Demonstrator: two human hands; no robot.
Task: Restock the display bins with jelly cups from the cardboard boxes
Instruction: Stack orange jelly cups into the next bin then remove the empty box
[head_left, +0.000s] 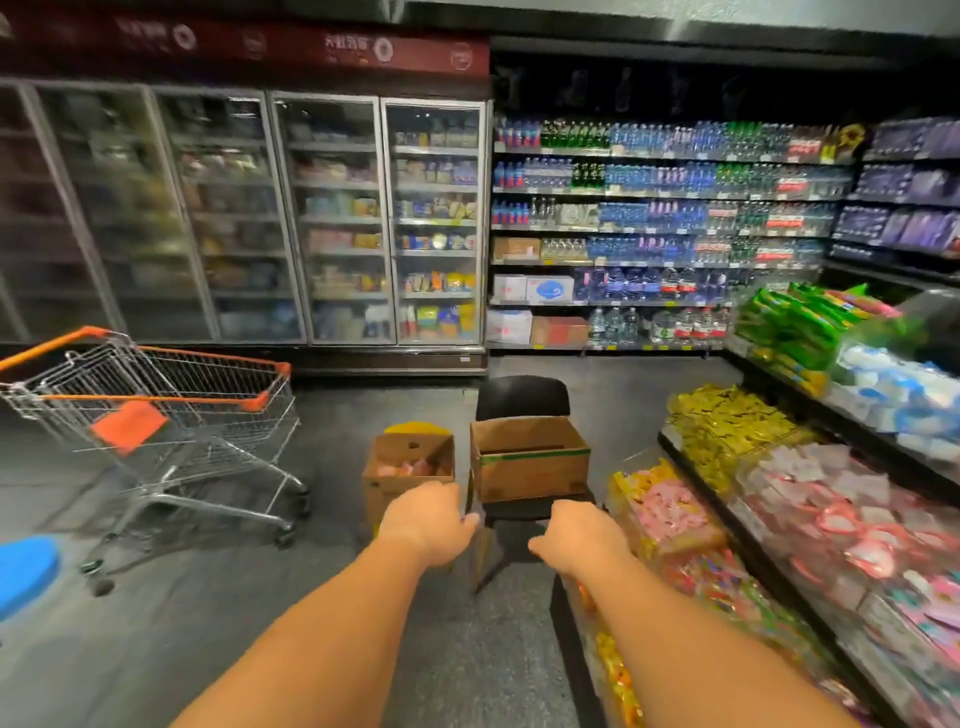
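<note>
Grey floor (156, 649) (dim), fridges (332, 218), shelves (660, 228)

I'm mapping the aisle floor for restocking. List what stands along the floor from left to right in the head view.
Blue round object → shopping cart → cardboard box on the floor → cardboard box on the black chair → display bins.

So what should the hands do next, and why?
Probably reach the left hand down into the open box on the floor: pink cups show inside it. Both that hand and the right hand hold nothing, and the box on the chair looks empty from here.
</note>
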